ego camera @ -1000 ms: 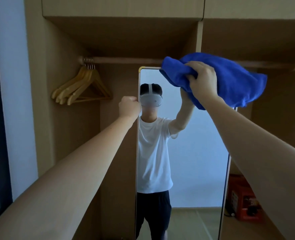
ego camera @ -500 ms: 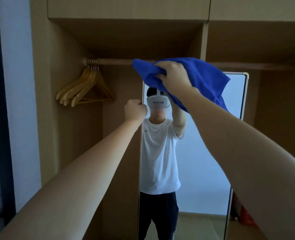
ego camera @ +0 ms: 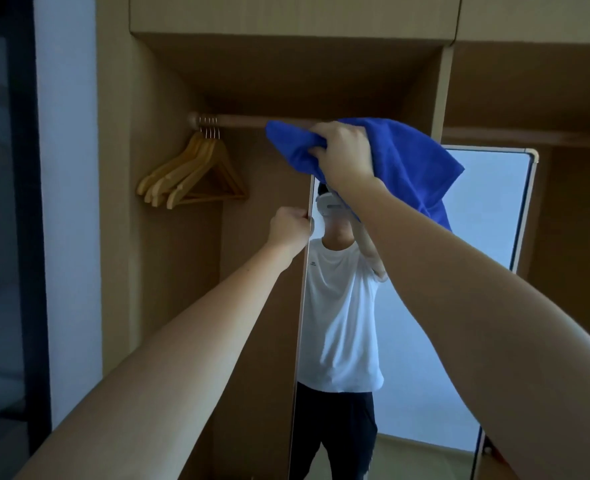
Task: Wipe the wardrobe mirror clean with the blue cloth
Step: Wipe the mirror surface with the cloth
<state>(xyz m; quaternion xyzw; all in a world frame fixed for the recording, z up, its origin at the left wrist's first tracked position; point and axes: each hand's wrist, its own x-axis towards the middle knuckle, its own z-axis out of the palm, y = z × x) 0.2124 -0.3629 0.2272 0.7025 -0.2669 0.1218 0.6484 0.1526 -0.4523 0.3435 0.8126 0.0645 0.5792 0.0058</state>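
A tall framed mirror (ego camera: 480, 216) stands inside the open wardrobe, its glass reflecting a person in a white shirt. My right hand (ego camera: 343, 152) grips a bunched blue cloth (ego camera: 411, 161) at the mirror's top left corner; the cloth hides that corner and hangs down over the upper glass. My left hand (ego camera: 288, 226) is curled round the mirror's left edge, a little below the cloth. Both arms reach forward from the bottom of the view.
Several wooden hangers (ego camera: 191, 174) hang at the left end of the wardrobe rail (ego camera: 238, 121). A wooden upright (ego camera: 442, 95) divides the wardrobe above the mirror. A pale wall (ego camera: 68, 202) and a dark opening lie to the left.
My right hand has carried the blue cloth leftward across the top of the mirror, uncovering the top right corner. My left hand has stayed on the left edge.
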